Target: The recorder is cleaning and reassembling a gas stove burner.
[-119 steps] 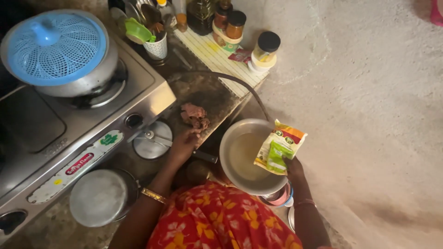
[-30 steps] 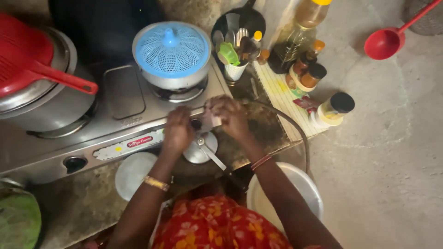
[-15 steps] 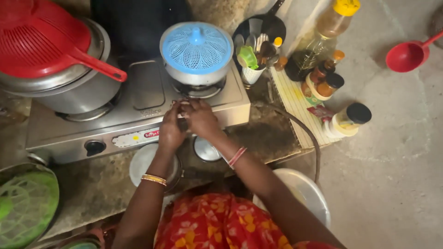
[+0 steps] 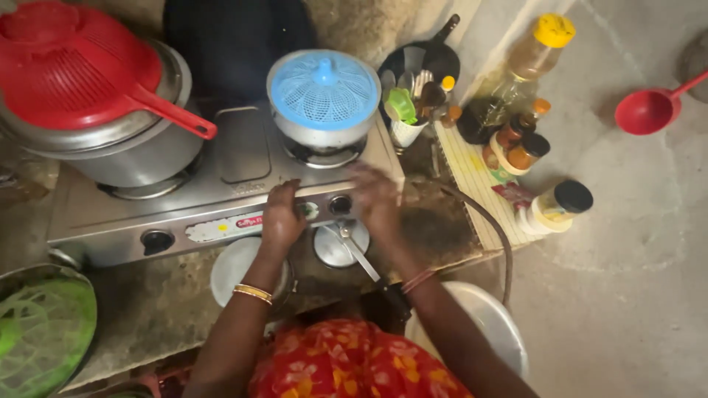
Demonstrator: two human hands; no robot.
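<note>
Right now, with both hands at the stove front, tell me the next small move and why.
Probably turn the stove knob: the left hand rests on the front panel and the blurred right hand sits right beside that knob, under the burner carrying the pot with the blue mesh cover. No flame is visible there.

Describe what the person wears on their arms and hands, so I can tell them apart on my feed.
The left hand is bare, with gold bangles round its wrist. The right hand, blurred, has thin reddish bangles at the wrist. Both forearms are uncovered; no gloves or rings are discernible. Below them is a red floral garment.
</note>
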